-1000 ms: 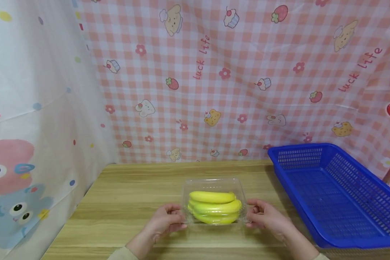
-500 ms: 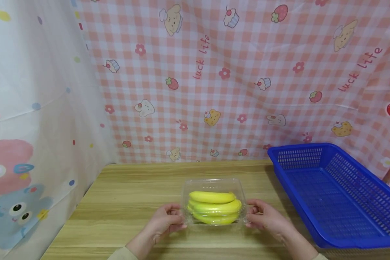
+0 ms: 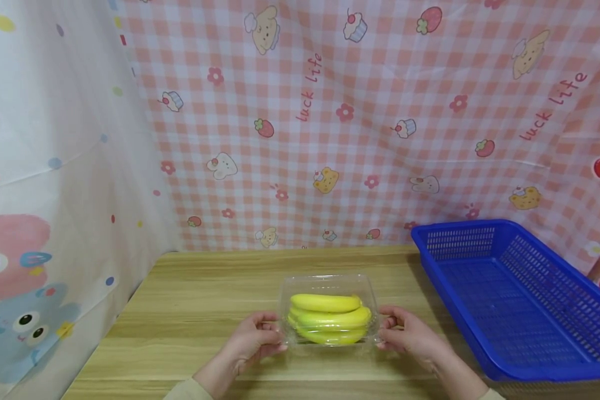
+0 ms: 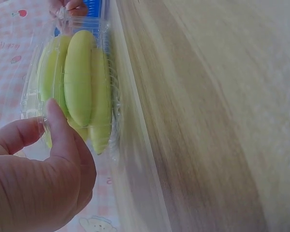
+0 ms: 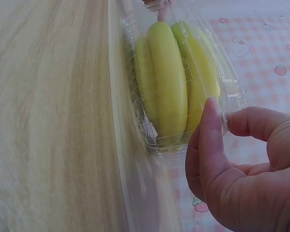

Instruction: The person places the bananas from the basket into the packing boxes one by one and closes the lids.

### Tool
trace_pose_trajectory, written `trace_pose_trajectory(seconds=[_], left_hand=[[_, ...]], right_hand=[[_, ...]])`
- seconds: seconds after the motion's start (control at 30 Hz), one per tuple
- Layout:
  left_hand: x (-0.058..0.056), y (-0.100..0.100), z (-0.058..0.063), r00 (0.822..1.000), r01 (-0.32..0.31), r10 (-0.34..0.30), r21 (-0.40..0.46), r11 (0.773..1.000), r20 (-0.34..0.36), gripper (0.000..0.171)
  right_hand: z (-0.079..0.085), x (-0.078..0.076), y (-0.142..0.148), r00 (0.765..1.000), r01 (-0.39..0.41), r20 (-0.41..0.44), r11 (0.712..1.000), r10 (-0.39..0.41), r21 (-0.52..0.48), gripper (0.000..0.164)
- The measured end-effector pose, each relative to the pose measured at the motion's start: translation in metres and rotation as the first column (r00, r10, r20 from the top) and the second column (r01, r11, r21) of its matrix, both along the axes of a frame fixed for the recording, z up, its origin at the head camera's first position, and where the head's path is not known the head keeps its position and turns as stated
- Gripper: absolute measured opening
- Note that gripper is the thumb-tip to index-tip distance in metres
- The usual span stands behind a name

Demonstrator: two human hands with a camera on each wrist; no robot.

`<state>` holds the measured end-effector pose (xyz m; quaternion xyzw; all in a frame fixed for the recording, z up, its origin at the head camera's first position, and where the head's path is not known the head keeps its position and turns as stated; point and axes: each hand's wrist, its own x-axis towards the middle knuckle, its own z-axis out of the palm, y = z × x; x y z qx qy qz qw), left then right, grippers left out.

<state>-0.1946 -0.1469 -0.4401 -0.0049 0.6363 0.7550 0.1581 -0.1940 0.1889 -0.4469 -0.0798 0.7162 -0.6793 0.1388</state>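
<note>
A clear plastic clamshell box (image 3: 325, 283) with several yellow bananas (image 3: 330, 318) inside is at the middle of the table's near part. My left hand (image 3: 256, 338) pinches its left edge between thumb and fingers. On the opposite edge, my right hand (image 3: 412, 336) does the same. In the left wrist view, the left thumb (image 4: 60, 128) lies against the box's side, just in front of the bananas (image 4: 78, 79). From the right wrist, the right thumb (image 5: 211, 130) and a finger meet at the lid's rim, and the bananas (image 5: 169, 82) show through the plastic.
To the right stands a blue plastic basket (image 3: 460, 314) with slotted walls and nothing in it. A wood-grain table (image 3: 195, 300) lies under everything. Behind hangs a pink checked curtain (image 3: 290, 155), and a white printed curtain (image 3: 80, 139) closes the left side.
</note>
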Motion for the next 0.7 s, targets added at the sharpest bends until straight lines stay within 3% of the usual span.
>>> trace_pose_trajectory(seconds=[0.7], left_hand=[[-0.0009, 0.0022, 0.0008, 1.0, -0.02, 0.02, -0.022, 1.0, 0.001, 0.058]], right_hand=[[-0.0009, -0.0005, -0.0002, 1.0, -0.006, -0.019, 1.0, 0.007, 0.022, 0.065]])
